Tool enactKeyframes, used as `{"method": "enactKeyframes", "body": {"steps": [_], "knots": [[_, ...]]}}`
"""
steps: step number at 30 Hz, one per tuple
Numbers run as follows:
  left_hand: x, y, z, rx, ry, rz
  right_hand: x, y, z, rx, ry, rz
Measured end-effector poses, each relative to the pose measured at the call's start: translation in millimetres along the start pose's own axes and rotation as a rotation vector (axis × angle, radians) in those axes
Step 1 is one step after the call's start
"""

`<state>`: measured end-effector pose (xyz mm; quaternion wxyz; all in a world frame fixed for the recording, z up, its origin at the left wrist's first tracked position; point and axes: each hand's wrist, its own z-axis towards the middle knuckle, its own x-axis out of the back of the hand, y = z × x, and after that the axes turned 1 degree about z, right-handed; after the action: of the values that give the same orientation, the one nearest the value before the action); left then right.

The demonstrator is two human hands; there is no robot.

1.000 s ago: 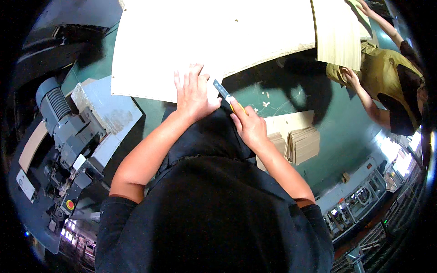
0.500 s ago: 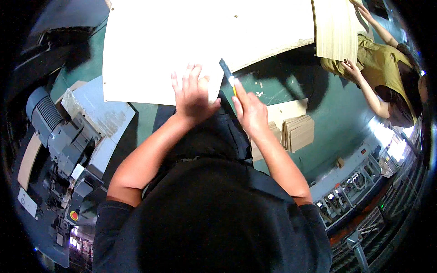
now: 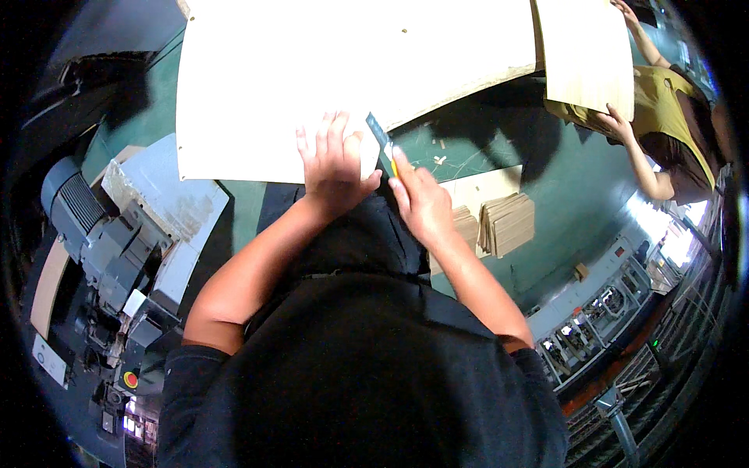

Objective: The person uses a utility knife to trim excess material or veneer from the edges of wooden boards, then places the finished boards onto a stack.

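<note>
At the top centre of the frame lies a pale veneer sheet (image 3: 312,70); the left hand (image 3: 334,160) presses flat on it, fingers spread. Just beside, the right hand (image 3: 421,199) grips a utility knife (image 3: 381,139) at the sheet's edge. A grey motor (image 3: 86,226) sits at left.

I saw a pale, matt wood veneer sheet (image 3: 328,78), smooth-faced with a rough lower edge, lying on the dull green desk (image 3: 546,179). The utility knife (image 3: 382,144) showed a dark metal blade and yellow plastic body. Nearby, stacked veneer pieces (image 3: 507,222) looked rough; the grey motor (image 3: 82,218) looked painted metal.
</note>
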<state>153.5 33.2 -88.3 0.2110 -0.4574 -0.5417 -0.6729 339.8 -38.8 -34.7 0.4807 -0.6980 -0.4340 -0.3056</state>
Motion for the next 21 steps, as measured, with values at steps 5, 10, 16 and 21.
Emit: {"method": "enactKeyframes", "body": {"steps": [5, 10, 16, 21], "knots": [[2, 0, 0, -0.018, 0.011, -0.003, -13, -1, -23, -0.028, -0.039, 0.072], [1, -2, -3, -0.026, -0.003, 0.009, -17, 11, 24, 0.045, 0.146, 0.039], [7, -1, -1, -0.031, -0.022, 0.033, 6, 11, 72, 0.065, 0.150, -0.038], [10, -1, -1, -0.041, -0.051, 0.040, 13, 8, 92, 0.012, 0.216, 0.012]]}}
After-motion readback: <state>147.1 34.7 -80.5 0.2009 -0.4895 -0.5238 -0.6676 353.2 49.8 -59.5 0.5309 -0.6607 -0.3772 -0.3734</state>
